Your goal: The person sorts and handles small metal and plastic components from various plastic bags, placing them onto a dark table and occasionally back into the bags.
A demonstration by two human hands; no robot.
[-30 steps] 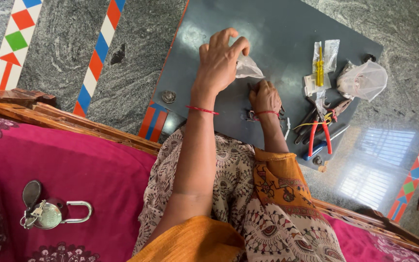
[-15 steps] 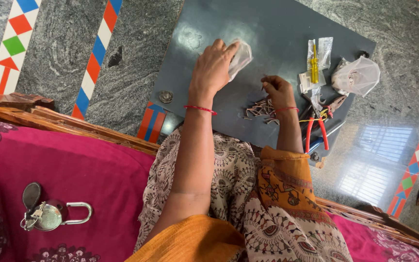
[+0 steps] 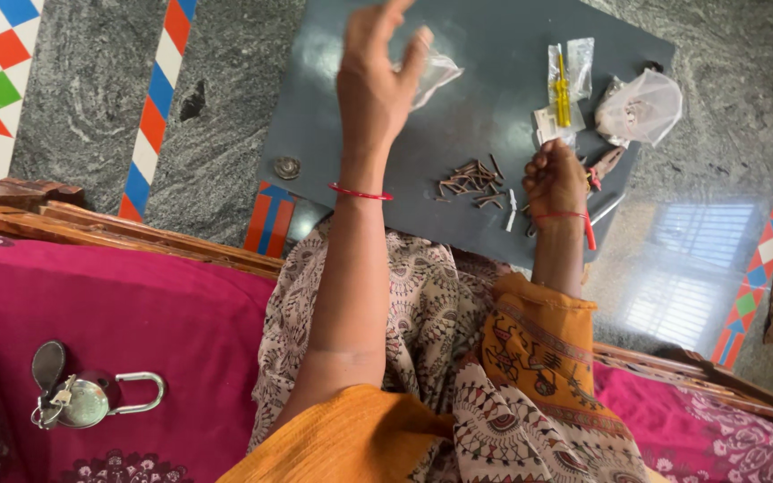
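— Left hand (image 3: pixel 373 85)?
— Pinching a small clear bag (image 3: pixel 434 72), lifted over the grey board's (image 3: pixel 494 36) far edge.
— Right hand (image 3: pixel 555 179)?
— Curling loosely near the right edge — beside the screws (image 3: pixel 471 182).

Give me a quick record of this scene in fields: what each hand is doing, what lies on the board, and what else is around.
Left hand: raised, pinching a small clear plastic bag
Right hand: loosely curled over the tools; cannot tell if it holds anything
Board: dark grey, lying on the stone floor
On the board: pile of screws, packaged yellow screwdriver, another clear bag, red-handled pliers
On the pink cushion: silver padlock with keys
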